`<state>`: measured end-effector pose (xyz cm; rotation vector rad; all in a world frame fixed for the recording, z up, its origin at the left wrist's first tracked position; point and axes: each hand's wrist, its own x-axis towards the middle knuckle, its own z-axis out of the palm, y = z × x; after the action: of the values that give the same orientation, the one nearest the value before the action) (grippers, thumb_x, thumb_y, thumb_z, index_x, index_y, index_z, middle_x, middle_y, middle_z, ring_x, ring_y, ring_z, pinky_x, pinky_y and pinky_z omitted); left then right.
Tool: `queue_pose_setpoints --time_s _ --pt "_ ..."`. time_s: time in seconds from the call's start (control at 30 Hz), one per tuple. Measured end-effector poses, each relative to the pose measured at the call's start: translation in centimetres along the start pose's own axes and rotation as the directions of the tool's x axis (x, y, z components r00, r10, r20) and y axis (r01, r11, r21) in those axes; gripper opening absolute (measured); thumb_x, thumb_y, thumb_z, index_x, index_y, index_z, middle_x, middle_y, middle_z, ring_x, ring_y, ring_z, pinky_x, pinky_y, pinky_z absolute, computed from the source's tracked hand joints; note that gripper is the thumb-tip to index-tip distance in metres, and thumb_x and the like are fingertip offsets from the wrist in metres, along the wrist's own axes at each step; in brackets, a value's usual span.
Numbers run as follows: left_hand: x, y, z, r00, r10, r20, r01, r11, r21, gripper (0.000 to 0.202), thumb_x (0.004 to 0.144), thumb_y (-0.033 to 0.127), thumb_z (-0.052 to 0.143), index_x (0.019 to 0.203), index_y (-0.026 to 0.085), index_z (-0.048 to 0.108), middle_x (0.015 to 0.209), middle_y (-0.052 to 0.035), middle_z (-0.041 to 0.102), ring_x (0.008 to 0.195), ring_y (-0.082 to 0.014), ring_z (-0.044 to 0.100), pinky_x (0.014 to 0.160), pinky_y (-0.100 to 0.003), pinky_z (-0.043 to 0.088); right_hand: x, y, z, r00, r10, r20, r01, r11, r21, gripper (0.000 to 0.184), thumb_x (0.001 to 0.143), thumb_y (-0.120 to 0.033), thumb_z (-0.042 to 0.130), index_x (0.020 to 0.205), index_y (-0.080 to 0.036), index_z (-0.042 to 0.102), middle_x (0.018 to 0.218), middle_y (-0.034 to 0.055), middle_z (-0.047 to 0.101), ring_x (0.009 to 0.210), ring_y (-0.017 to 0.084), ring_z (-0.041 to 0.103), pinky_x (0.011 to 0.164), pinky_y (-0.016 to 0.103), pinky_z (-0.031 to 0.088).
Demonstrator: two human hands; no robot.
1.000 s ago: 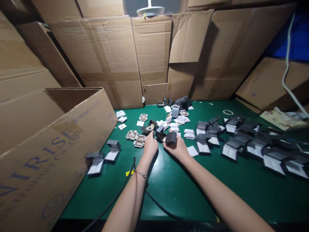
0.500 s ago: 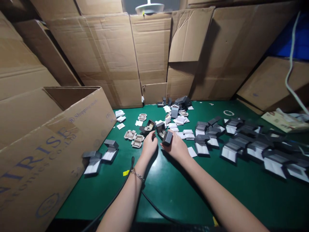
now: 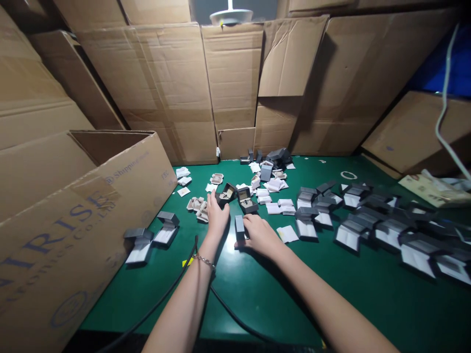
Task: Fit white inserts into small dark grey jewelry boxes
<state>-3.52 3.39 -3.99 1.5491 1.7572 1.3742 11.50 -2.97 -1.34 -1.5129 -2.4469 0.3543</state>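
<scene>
My right hand (image 3: 259, 235) rests on the green table (image 3: 279, 289) with its fingers curled around a small closed grey box (image 3: 239, 226) that stands on the table. My left hand (image 3: 216, 215), with a bracelet on the wrist, reaches forward and its fingers touch an open dark grey jewellery box (image 3: 225, 194). A second open grey box (image 3: 247, 200) with something small inside sits just to the right of it. Beige inserts (image 3: 196, 205) lie left of my left hand.
A large open cardboard carton (image 3: 73, 215) lies on its side at the left. Many open grey boxes (image 3: 371, 215) with white linings spread across the right. White cards and more boxes (image 3: 270, 169) sit further back. Cardboard sheets wall the back. A black cable (image 3: 172, 289) crosses the front.
My right hand brought the closed grey box down and toward me, standing it on the table. My left hand moved forward to the open dark box.
</scene>
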Motion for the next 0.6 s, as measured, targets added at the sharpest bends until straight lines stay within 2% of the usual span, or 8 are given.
queue_pose_setpoints --time_s 0.17,0.3,0.43,0.6 --pt "0.1 -0.2 0.2 1.0 0.013 0.018 -0.014 0.999 0.048 0.06 0.078 0.02 0.056 0.135 0.015 0.038 0.136 -0.0181 0.043 0.132 -0.0273 0.036 0.106 -0.044 0.036 0.0 0.0 -0.2 1.0 0.005 0.016 -0.006 1.0 0.027 0.047 0.077 -0.046 0.067 0.111 -0.015 0.059 0.121 0.0134 0.056 0.113 0.029 0.052 0.091 0.04 0.044" --pt "0.0 -0.1 0.2 1.0 0.008 0.021 -0.01 0.997 0.083 0.056 0.08 0.023 0.055 0.133 0.013 0.042 0.128 -0.0179 0.047 0.128 -0.0273 0.041 0.106 -0.044 0.035 0.0 0.0 -0.3 1.0 0.012 -0.009 -0.012 1.0 -0.007 0.05 0.075 -0.044 0.07 0.112 -0.014 0.057 0.116 0.014 0.057 0.11 0.029 0.052 0.089 0.041 0.045" --pt "-0.1 0.0 0.2 1.0 0.013 -0.009 -0.013 1.0 0.025 0.059 0.08 0.023 0.054 0.136 0.016 0.039 0.13 -0.016 0.046 0.125 -0.0254 0.043 0.104 -0.041 0.038 -0.1 0.2 -0.7 0.999 0.009 -0.047 -0.011 0.998 -0.06 0.058 0.065 -0.042 0.078 0.113 -0.016 0.056 0.114 0.0131 0.056 0.107 0.03 0.052 0.087 0.041 0.045" --pt "-0.3 0.8 -0.4 0.995 0.014 -0.096 -0.022 0.996 -0.086 0.06 0.078 0.025 0.058 0.135 0.02 0.04 0.13 -0.0139 0.047 0.122 -0.024 0.046 0.095 -0.035 0.047 -0.1 0.5 -1.3 0.998 -0.017 -0.058 0.012 0.996 -0.089 0.046 0.069 -0.035 0.075 0.107 -0.018 0.057 0.107 0.01 0.058 0.1 0.027 0.053 0.082 0.037 0.046"
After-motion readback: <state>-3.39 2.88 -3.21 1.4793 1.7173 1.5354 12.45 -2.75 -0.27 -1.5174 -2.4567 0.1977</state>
